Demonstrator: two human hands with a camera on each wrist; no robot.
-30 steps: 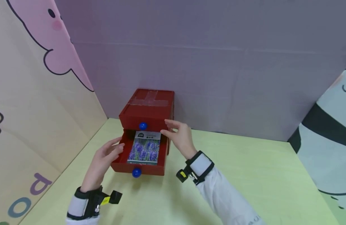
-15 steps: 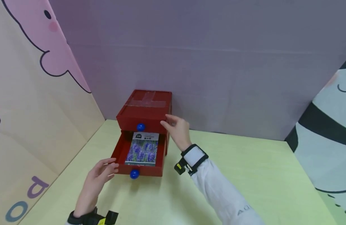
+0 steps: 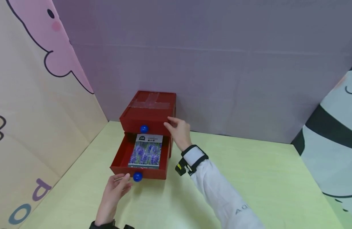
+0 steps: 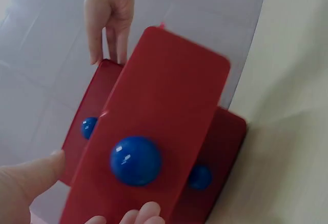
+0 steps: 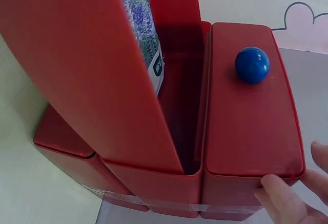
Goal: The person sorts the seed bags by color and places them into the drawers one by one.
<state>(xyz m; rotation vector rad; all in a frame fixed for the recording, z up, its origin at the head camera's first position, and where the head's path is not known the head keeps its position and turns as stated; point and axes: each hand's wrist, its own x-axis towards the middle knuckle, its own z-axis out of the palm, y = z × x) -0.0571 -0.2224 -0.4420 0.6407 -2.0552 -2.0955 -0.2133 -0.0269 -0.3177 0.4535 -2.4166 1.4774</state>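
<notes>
A red drawer cabinet (image 3: 153, 105) stands at the back left of the table, with blue ball knobs. Its middle drawer (image 3: 151, 173) is pulled out, and a packet printed with purple flowers (image 3: 145, 152) lies flat inside. My right hand (image 3: 179, 132) pinches the cabinet's upper right front corner, thumb (image 5: 277, 196) on the side. My left hand (image 3: 114, 194) is at the drawer's lower left front, beside the blue knob (image 4: 136, 161). In the left wrist view its thumb (image 4: 38, 172) and fingertips lie around the front panel; contact is unclear.
The pale table (image 3: 250, 184) spreads to the right of the cabinet. Behind it rises a grey-purple cloth wall (image 3: 221, 79). Printed cartoon panels flank both sides. Another drawer (image 4: 225, 142) of the cabinet is pushed in below the pulled-out one.
My left hand has moved from the drawer's left side down to its front, near the knob. The right hand stays at the upper corner. The drawer stays pulled out.
</notes>
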